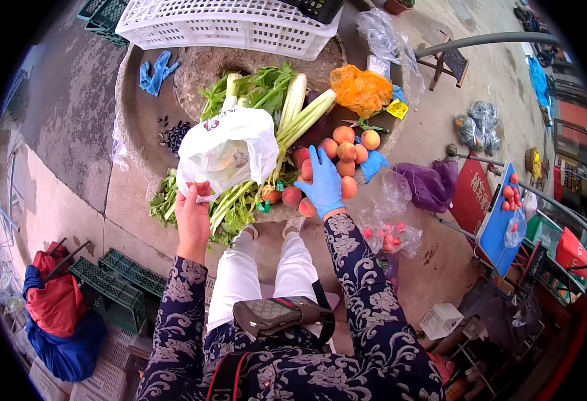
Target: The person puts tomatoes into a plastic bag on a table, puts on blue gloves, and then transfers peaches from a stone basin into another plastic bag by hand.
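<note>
My bare left hand (193, 217) pinches the lower left edge of a white plastic bag (257, 137). The bag's mouth faces me, and its contents are blurred by the plastic. In a blue glove, my right hand (323, 182) reaches over a group of peaches (346, 152) with its fingers spread. A peach (307, 168) shows between its thumb and forefinger, touching or nearly so. Bunches of celery (293, 107) lie around and beneath the bag. Another peach (291, 196) rests left of the glove, near the celery leaves.
A white plastic crate (226, 30) stands at the stone table's far edge. Dark grapes (173, 137) and a blue glove (158, 72) lie to the left. An orange bag (362, 90) sits behind the peaches. Green crates (109, 294) are on the ground at left.
</note>
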`<control>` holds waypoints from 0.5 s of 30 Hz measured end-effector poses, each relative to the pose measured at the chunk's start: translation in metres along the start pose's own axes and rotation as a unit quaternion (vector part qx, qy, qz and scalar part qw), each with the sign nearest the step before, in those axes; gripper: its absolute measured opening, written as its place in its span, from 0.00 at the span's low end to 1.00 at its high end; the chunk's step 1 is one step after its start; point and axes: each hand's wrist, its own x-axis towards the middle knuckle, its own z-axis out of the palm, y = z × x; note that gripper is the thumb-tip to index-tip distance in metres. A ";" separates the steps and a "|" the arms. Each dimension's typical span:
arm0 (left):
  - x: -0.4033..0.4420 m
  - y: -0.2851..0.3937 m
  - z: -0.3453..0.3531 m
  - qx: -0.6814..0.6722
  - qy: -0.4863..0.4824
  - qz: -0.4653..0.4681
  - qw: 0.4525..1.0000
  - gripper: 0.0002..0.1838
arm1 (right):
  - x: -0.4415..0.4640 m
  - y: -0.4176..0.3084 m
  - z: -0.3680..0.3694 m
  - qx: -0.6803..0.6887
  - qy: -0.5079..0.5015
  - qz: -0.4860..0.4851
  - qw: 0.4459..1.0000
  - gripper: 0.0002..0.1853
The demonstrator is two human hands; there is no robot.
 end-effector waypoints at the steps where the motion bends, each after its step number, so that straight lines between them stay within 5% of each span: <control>1: -0.006 0.005 0.005 -0.006 0.015 0.012 1.000 0.07 | 0.002 0.002 0.003 -0.011 -0.019 0.003 1.000 0.48; 7: -0.035 0.010 0.011 -0.058 0.030 0.012 0.998 0.06 | -0.005 0.034 0.007 0.234 0.031 -0.001 0.972 0.45; 15: -0.044 -0.006 0.012 -0.088 0.059 -0.025 0.994 0.07 | -0.026 0.006 -0.060 0.606 -0.084 0.026 0.790 0.42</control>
